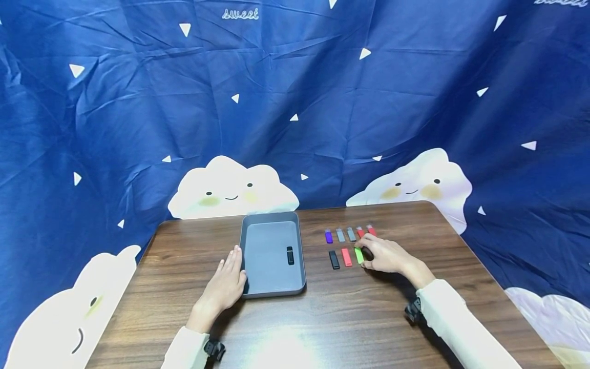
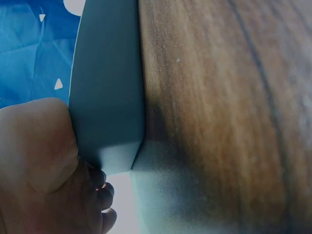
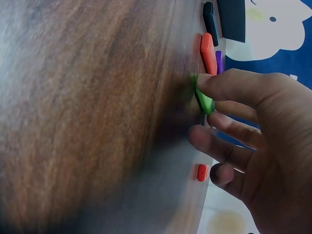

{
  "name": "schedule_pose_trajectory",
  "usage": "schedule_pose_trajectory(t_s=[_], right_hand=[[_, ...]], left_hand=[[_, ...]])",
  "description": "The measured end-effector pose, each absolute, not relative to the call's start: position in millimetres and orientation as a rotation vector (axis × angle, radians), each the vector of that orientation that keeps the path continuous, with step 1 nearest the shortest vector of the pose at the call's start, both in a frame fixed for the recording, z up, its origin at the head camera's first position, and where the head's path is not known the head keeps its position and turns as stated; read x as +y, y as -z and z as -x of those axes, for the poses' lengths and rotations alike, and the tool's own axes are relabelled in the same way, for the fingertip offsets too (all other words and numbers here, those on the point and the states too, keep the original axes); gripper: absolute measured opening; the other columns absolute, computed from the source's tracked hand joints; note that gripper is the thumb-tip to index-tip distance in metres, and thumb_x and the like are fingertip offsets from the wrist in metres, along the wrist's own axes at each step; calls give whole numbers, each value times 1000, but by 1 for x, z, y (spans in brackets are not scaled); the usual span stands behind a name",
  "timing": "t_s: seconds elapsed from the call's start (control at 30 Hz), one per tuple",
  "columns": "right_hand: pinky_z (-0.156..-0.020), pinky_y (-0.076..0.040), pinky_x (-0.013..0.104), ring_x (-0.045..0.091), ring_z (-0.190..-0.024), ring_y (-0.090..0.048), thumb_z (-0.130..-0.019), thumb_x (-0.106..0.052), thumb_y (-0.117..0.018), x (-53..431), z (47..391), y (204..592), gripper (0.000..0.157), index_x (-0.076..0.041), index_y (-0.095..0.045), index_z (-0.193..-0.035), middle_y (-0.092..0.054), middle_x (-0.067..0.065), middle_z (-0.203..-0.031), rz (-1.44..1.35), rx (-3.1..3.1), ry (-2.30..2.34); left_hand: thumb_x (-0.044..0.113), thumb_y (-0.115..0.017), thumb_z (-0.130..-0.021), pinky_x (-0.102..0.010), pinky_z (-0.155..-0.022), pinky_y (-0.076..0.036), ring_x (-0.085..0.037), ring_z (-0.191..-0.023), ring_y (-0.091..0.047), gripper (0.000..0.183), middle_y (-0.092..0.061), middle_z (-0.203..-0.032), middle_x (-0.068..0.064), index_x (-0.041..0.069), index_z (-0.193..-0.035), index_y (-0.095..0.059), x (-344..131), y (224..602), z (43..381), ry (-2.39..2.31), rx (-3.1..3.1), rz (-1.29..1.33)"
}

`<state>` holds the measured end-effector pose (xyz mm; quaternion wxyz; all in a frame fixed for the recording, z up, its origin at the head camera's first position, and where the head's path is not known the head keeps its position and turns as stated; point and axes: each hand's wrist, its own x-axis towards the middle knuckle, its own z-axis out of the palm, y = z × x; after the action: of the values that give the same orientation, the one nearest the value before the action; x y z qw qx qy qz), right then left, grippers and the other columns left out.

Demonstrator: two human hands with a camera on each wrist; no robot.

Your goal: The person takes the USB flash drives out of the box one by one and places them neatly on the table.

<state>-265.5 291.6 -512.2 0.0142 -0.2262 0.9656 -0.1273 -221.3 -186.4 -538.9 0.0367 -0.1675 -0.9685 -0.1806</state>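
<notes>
My right hand (image 1: 386, 254) pinches a green USB stick (image 1: 358, 255) lying on the table, its thumb on one end and index finger at the other. In the right wrist view, the thumb touches the green stick's near end and the remaining fingers are bent around empty space. My left hand (image 1: 224, 285) rests with straight fingers along the left wall of a grey tray (image 1: 301, 266); the left wrist view shows the thumb against that wall. Inside the tray lies a black USB stick (image 1: 290, 255). Beside the green one are a coral-red stick (image 1: 346, 257) and another black stick (image 1: 334, 260).
Behind these sits a row with a purple stick (image 1: 329, 236), two grey sticks, a red stick (image 1: 360, 232) and another red stick (image 1: 371, 230) partly behind my right hand. Everything stands on a brown wooden table (image 1: 322, 318). A blue curtain (image 1: 295, 77) hangs beyond its back edge.
</notes>
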Motion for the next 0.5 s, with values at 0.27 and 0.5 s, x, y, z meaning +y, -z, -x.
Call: schedule_pose_trajectory(t_s=[0.27,0.5], right_hand=[[-75,-58,47,18,-88,-65,-90,-23,-81,289,263,505,42,-12,-74,-130,-68,4,-127,753,3030,410],[-84,-61,55,30,-107,-75,-95,-21,-75,283,265,495,25,-16,-76,-120,-72,1,-123,782,3069,409]], left_hand=[[16,-44,-111,-64,-131,-25,-46,-161,-28,62,-26,-172,-30,-14,-162,-27,-184,532,219,556,-3017,484],[16,-42,-108,-67,-128,-27,-49,-159,-31,63,-28,-171,-32,-15,-161,-28,-185,535,220,589,-2971,501]])
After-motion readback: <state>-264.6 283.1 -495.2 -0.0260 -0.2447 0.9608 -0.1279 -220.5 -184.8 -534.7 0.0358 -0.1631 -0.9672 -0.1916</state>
